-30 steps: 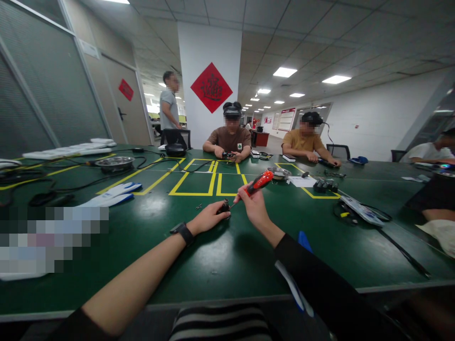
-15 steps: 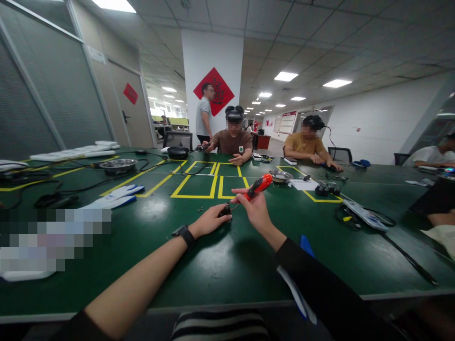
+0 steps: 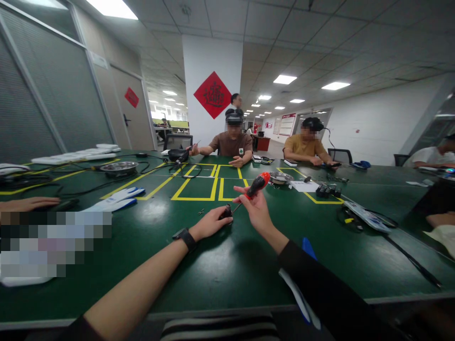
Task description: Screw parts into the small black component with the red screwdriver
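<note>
In the middle of the green table, my left hand [image 3: 212,221] is closed around a small black part [image 3: 226,212] with a metallic-looking top. Its kind is hard to make out, as the fingers cover much of it. My right hand [image 3: 256,207] grips a screwdriver by its red and black handle [image 3: 256,185], tilted up to the right. The thin shaft points down-left toward the black part; whether the tip touches it cannot be seen clearly. A few tiny metal pieces [image 3: 201,211] lie just left of my left hand.
White and blue gloves [image 3: 115,199] lie to the left; another glove [image 3: 296,293] is under my right forearm. Metal bowls [image 3: 280,178], several black parts [image 3: 327,190], a white power strip [image 3: 366,215] and cables surround the work. Co-workers sit opposite; another person's hand [image 3: 31,203] rests at far left.
My hands keep their holds, with the screwdriver handle slightly turned. A hand has come in at far left. The standing person has moved right, and the co-worker opposite has shifted a dark object.
</note>
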`<state>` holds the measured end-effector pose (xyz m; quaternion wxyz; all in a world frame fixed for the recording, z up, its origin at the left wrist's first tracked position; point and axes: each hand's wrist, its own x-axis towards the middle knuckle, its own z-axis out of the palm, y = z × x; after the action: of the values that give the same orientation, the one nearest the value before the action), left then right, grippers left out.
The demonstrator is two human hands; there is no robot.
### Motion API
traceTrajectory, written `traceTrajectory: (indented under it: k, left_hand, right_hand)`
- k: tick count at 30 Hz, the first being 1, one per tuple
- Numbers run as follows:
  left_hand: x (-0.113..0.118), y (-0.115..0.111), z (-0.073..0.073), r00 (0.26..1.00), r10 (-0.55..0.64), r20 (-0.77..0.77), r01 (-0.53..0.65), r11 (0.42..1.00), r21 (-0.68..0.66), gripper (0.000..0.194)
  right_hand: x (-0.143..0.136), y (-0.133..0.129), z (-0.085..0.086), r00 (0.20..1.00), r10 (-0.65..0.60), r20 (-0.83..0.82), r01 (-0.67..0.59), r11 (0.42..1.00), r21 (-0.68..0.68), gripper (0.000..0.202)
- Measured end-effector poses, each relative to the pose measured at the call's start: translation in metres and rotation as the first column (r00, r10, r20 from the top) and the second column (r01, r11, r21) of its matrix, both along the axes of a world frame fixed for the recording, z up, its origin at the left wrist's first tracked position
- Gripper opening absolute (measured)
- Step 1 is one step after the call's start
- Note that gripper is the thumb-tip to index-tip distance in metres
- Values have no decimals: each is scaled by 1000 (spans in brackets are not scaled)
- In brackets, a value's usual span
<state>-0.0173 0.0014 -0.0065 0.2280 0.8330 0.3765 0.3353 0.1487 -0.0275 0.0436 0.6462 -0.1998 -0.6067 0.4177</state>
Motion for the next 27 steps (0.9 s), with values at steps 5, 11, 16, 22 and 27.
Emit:
traceTrajectory:
  k: [5,11,16,22,27]
  left_hand:
    - [0,-1,1,1000,0,-7,0,1000,-3,29]
    - [0,0,1,1000,-6,6,6,1000,-13,30]
    - [-1,0,1,1000,-19,11,19,1000,-14,29]
    - [-1,-2,3,1000,-17,4,17,1000,-14,29]
    - [1,-1,3,1000,-21,1,21,1000,-7,28]
  right_hand:
    - [0,2,-4,999,0,-35,0,1000,-3,20]
    - [1,-1,-2,999,14,-33,-14,1000,-13,32]
    - [1,2,-1,1000,-19,-24,19,1000,4,23]
    - [2,4,-5,997,6,-77,-8,1000,-26,24]
    - [2,0,-1,1000,23,-11,-24,1000,-19,32]
